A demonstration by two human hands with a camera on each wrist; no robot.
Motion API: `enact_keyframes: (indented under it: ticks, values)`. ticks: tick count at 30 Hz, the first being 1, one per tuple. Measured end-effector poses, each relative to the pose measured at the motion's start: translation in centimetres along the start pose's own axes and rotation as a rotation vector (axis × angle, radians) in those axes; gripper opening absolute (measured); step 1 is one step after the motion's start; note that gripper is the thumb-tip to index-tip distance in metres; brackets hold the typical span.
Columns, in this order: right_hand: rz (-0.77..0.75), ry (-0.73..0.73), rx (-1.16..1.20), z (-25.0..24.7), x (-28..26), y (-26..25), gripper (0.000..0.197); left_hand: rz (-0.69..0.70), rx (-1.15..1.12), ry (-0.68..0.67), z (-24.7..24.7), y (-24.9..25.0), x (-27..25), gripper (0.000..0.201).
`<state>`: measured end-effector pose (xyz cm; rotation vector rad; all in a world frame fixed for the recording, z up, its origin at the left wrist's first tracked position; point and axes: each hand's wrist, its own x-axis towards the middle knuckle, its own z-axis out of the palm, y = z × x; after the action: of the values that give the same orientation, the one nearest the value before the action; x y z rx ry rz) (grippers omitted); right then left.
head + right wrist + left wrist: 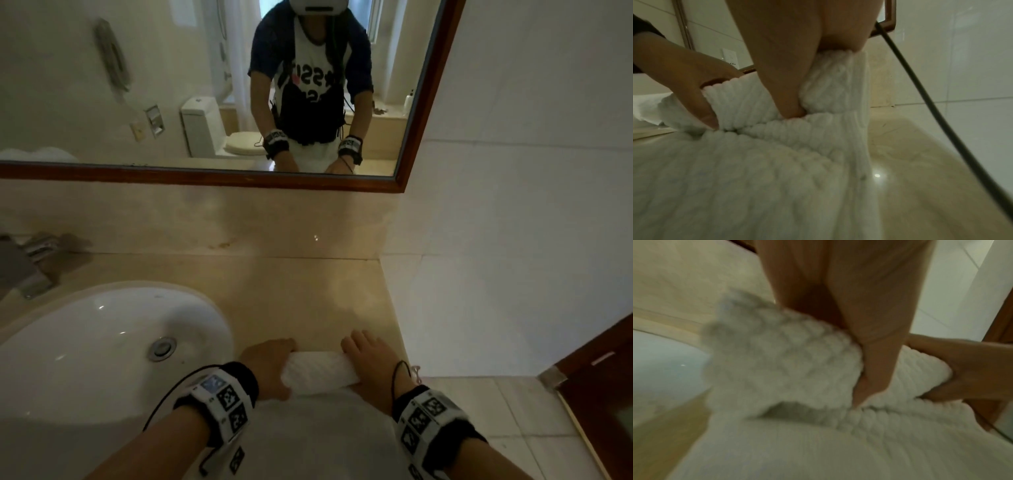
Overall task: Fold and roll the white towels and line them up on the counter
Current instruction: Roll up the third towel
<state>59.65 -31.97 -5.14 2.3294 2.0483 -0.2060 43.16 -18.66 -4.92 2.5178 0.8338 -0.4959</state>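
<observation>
A white ribbed towel [318,373] lies partly rolled near the front edge of the beige counter [291,294], its flat part [325,431] trailing toward me. My left hand [269,359] grips the roll's left end, fingers over the top and thumb [875,356] tucked into the crease. At the right end my right hand [368,353] holds the roll the same way, thumb [783,84] pressed under it. The left wrist view shows the towel roll [785,363] close up and blurred; the right wrist view shows the towel roll [830,84] with the left hand [684,73] beyond it.
A white oval sink [85,359] is set into the counter just left of the towel, with a metal faucet [30,263] behind it. A wood-framed mirror [424,102] hangs above. A white tiled wall bounds the counter on the right, beside a brown door [603,383].
</observation>
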Motion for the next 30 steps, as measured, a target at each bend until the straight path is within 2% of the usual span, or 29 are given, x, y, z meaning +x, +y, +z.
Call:
enact_keyframes:
  ticks: [2,4,8,11,13,15,18,19,21,23,25,27,29,30]
  values:
    - [0.013,0.022,0.077,0.9,-1.0,0.3,0.063,-0.029,0.051,0.087,0.9,1.1,-0.8,0.055]
    - [0.055,-0.02,0.173,1.0,-2.1,0.8,0.052,-0.047,0.165,0.197,1.7,2.1,-1.7,0.054]
    - [0.087,-0.14,0.356,0.7,-4.4,2.2,0.063,-0.025,0.375,0.385,2.6,4.1,-3.3,0.052]
    - [0.124,-0.333,0.479,-1.2,-4.1,3.0,0.072,0.043,0.421,0.541,2.3,5.3,-4.2,0.071]
    - [0.1,-0.323,0.436,-2.3,-3.3,3.2,0.066,0.079,0.413,0.617,1.8,5.3,-3.9,0.083]
    - [0.067,-0.192,0.297,-2.9,-2.4,2.8,0.053,0.077,0.368,0.634,1.5,4.6,-3.4,0.083]
    - [0.037,-0.037,0.092,-1.7,-1.4,1.8,0.051,0.061,0.292,0.561,1.2,3.0,-3.2,0.075]
    - [0.022,0.008,0.036,-1.0,-1.3,1.4,0.051,0.04,0.257,0.503,1.2,2.4,-3.2,0.074]
    - [0.004,0.051,-0.066,0.5,-1.2,0.8,0.049,-0.011,0.184,0.302,1.4,1.1,-2.9,0.084]
    - [0.013,0.076,-0.115,1.7,-1.2,0.6,0.056,-0.039,0.189,0.191,1.3,0.5,-2.4,0.087]
    - [0.04,0.081,-0.081,2.4,-1.0,0.7,0.066,-0.042,0.262,0.187,1.1,0.6,-1.7,0.072]
    - [0.058,0.021,-0.029,2.2,-1.1,1.0,0.072,-0.034,0.337,0.254,1.2,1.0,-1.3,0.056]
    - [0.034,-0.047,0.112,0.8,-0.9,1.6,0.072,-0.033,0.365,0.312,1.7,0.4,-0.8,0.059]
    - [0.016,-0.165,0.231,-0.4,-0.7,2.1,0.072,-0.01,0.373,0.35,2.2,0.0,-0.2,0.063]
